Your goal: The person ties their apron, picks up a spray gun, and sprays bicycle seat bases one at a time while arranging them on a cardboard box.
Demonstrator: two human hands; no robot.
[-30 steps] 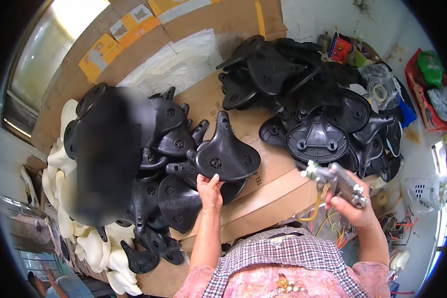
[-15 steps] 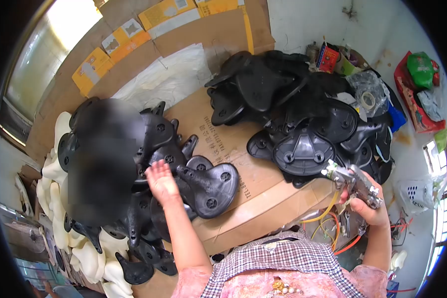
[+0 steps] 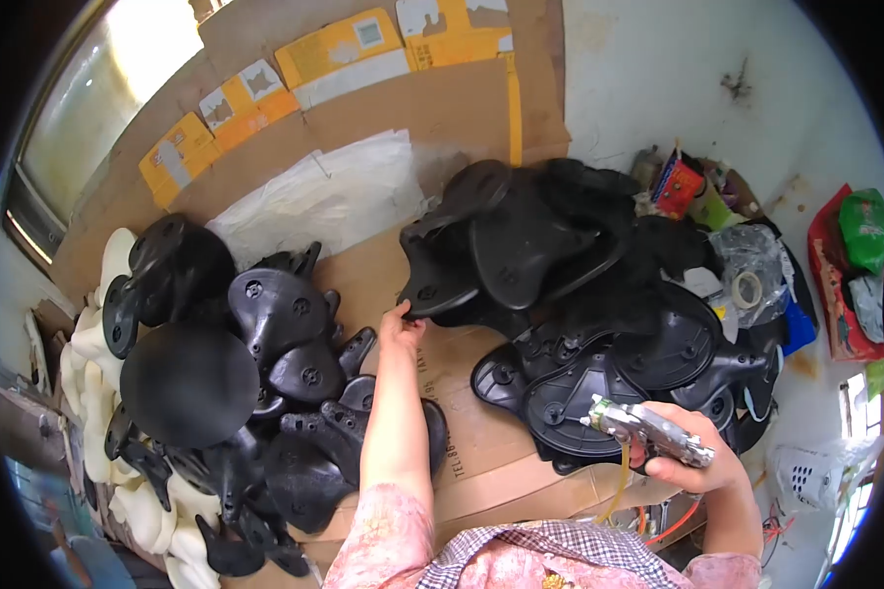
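Observation:
My left hand (image 3: 403, 330) reaches forward to the far pile, its fingers closed on the near edge of a black plastic bicycle saddle base (image 3: 432, 293). That piece still lies among other saddle bases. In my right hand (image 3: 697, 452) is a metal spray gun (image 3: 648, 432), worn and crusted, with its nozzle pointing left. A yellow hose (image 3: 616, 491) hangs below the gun. Just beyond the nozzle sits an upturned saddle base (image 3: 584, 407) showing its ribbed underside.
A heap of black saddle bases (image 3: 309, 471) is at the left, beside cream saddle-shaped pads (image 3: 93, 402). Brown cardboard (image 3: 462, 363) covers the table. A tape roll (image 3: 746, 290) and plastic bags lie at the far right. An orange hose (image 3: 676, 522) runs near my apron.
My left hand has moved from above the left heap forward and right to the far pile, closing on a saddle base. The spray gun has shifted slightly left and nearer me.

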